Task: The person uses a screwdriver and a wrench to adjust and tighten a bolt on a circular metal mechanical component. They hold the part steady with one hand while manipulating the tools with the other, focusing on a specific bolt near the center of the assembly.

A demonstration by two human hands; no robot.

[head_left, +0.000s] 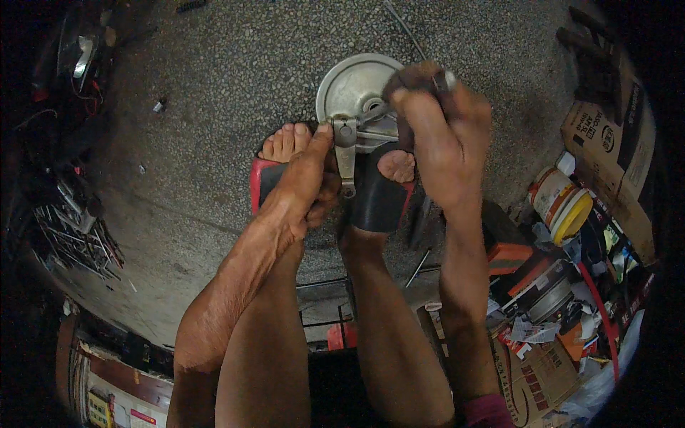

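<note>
A round silver metal plate, like a motorcycle drum brake plate, rests between my feet on the floor. A lever arm is joined to its near left edge. My left hand is closed on that arm, thumb by its upper end, the other fingers partly hidden behind. My right hand, somewhat blurred, is closed on a dark brown rag-like thing that covers the plate's right side. A small whitish tip shows near its fingers; what it belongs to cannot be made out.
My feet wear black and red slippers. Cardboard boxes, a white and yellow tub and mixed packaging crowd the right. Several thin metal rods or tools lie at the left. A thin rod lies beyond the plate.
</note>
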